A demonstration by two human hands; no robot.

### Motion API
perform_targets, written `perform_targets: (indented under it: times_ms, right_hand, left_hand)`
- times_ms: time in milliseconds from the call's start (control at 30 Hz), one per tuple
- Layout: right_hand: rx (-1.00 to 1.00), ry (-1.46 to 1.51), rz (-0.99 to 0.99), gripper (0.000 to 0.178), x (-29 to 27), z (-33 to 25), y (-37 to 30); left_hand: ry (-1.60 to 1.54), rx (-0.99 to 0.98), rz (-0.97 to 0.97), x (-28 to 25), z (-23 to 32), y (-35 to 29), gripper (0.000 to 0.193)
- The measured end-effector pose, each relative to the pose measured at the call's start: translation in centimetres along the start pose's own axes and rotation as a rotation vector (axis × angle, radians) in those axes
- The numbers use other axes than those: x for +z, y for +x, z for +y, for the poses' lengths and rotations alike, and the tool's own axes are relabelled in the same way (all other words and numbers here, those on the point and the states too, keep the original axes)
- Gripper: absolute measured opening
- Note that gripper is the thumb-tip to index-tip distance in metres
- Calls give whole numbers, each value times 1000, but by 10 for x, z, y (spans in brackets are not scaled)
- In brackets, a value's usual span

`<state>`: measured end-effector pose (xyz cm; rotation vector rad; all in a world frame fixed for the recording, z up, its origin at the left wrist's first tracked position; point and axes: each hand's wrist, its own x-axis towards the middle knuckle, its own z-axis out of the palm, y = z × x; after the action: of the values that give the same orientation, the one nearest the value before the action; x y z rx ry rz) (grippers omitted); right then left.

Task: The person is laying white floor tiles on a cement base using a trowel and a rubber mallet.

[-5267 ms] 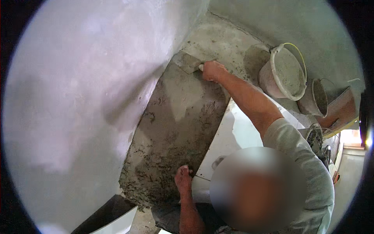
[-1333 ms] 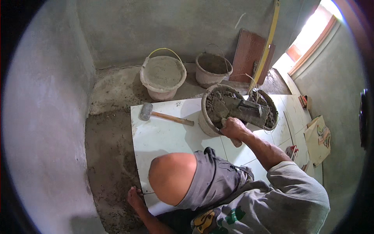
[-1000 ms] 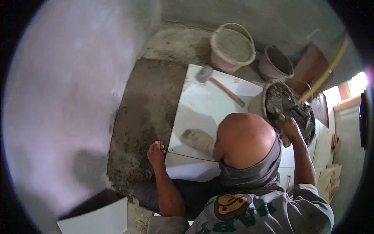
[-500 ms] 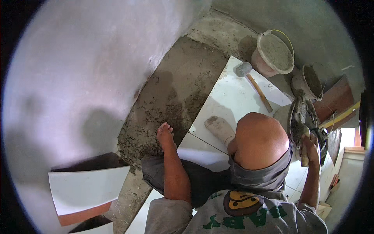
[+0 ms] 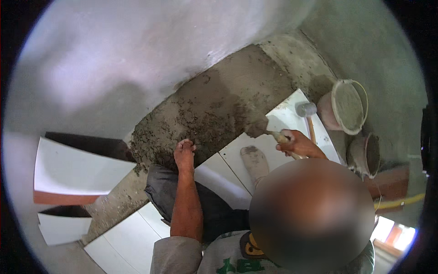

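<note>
Broadly, a pale plastered wall [image 5: 137,50] is filling the upper left, and along its foot a long grey mortar bed [image 5: 214,91] is lying uncovered. White floor tiles [image 5: 216,173] are already covering the ground on the bed's other side, their edge bordering the mortar. The bed itself is looking part-worked: its far end is showing a fairly smooth face, while the end nearer the person is lying rough and clotted. Judging from that, the levelling is standing about midway, with the coarse stretch left to smooth; no tile is covering the mortar that shows.

To the left, white slabs [image 5: 82,166], red-brown along one lower edge, are sitting beside the wall, apart from the laid floor. To the right, a bucket [image 5: 328,109] with a yellow handle is holding grey mix nearly to its rim, and a smaller pail [image 5: 357,153] is standing just beside it. A mallet [image 5: 306,109] is resting on the tiles.

Smaller again, the trowel [image 5: 258,126] is reaching over the boundary between tile and mortar; whether its blade is pressing down, I cannot tell. The right hand [image 5: 297,143] is gripping its pale handle, fingers wrapped round it. Over the rough mortar, the left hand [image 5: 184,154] is holding nothing visible, its fingers curling inward close together; contact with the mortar is unclear.
</note>
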<state>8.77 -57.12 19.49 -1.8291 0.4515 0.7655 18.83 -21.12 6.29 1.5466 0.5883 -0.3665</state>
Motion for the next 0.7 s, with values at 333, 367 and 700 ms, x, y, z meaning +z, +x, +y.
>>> perform_targets:
  times_ms: [333,367,700]
  right_hand:
    - [-516,-1106,236,31,0,-11,134]
    - [-519,-1103,220,31,-3,-10,138]
    - [-337,-982,31,41,-13,-36,143]
  left_hand:
    - [216,-104,172,-32,-41,-38,33]
    - [328,-46,175,-31,-50,-41,32]
    - [762,343,76,20,-54,-49,26]
